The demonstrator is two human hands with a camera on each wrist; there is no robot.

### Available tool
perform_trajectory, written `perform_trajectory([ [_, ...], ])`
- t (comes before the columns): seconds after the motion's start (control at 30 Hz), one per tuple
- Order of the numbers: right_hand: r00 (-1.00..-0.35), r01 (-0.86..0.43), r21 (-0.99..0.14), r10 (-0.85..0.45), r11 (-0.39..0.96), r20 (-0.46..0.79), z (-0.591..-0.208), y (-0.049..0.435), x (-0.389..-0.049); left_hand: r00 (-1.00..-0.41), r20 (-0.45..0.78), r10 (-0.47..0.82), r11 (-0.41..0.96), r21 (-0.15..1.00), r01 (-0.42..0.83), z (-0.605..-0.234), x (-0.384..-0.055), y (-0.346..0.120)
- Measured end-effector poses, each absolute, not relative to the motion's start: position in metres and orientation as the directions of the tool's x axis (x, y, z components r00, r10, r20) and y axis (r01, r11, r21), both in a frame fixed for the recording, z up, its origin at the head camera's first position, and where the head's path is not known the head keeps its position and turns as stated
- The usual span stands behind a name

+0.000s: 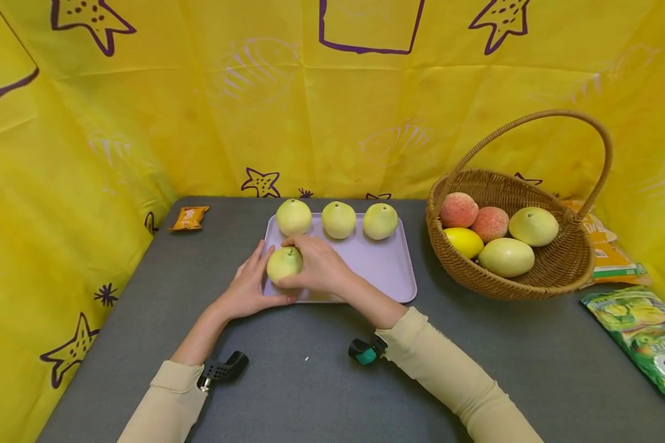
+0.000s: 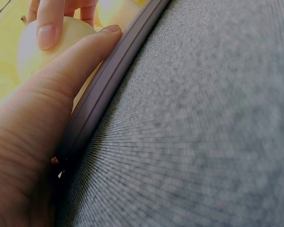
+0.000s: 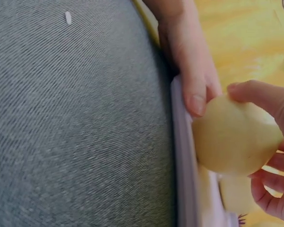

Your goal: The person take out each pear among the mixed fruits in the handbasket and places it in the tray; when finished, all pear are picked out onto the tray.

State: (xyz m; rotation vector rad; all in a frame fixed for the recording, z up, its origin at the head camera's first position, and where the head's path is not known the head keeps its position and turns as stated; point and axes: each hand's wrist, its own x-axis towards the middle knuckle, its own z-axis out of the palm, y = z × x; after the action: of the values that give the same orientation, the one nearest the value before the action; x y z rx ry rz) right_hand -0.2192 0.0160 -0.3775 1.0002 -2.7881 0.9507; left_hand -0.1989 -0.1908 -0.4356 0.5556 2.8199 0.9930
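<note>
My right hand (image 1: 318,264) grips a round, pale yellow-green pear (image 1: 282,266) over the front left of a lilac tray (image 1: 374,267), thumb on the near side and fingers over the far side. In the right wrist view the same pear (image 3: 236,137) sits between thumb and fingers. My left hand (image 1: 249,280) lies spread at the tray's front-left corner, its thumb (image 2: 61,71) stretched along the rim and close to the pear. Along the tray's back edge stand three more pears: left (image 1: 294,217), middle (image 1: 338,219) and right (image 1: 380,221).
To the right, a wicker basket (image 1: 573,258) with a tall handle holds peaches (image 1: 459,210), a yellow fruit (image 1: 463,242) and pale fruits (image 1: 506,257). An orange packet (image 1: 609,252) and a green bag (image 1: 637,326) lie beside it. A small orange packet (image 1: 189,218) lies at back left.
</note>
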Motion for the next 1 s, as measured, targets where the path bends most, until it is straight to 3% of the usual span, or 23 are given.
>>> perform_trajectory([
  [0.33, -0.799, -0.545, -0.628, -0.571, 0.555, 0.188, -0.392, 0.020, -0.220, -0.927, 0.053, 0.372, 0.705, 0.633, 0.319, -0.436, -0.200, -0.190],
  [1.0, -0.817, -0.483, -0.697, -0.559, 0.530, 0.140, -0.393, 0.030, -0.212, -0.924, 0.050, 0.379, 0.699, 0.638, 0.321, -0.437, -0.199, -0.191],
])
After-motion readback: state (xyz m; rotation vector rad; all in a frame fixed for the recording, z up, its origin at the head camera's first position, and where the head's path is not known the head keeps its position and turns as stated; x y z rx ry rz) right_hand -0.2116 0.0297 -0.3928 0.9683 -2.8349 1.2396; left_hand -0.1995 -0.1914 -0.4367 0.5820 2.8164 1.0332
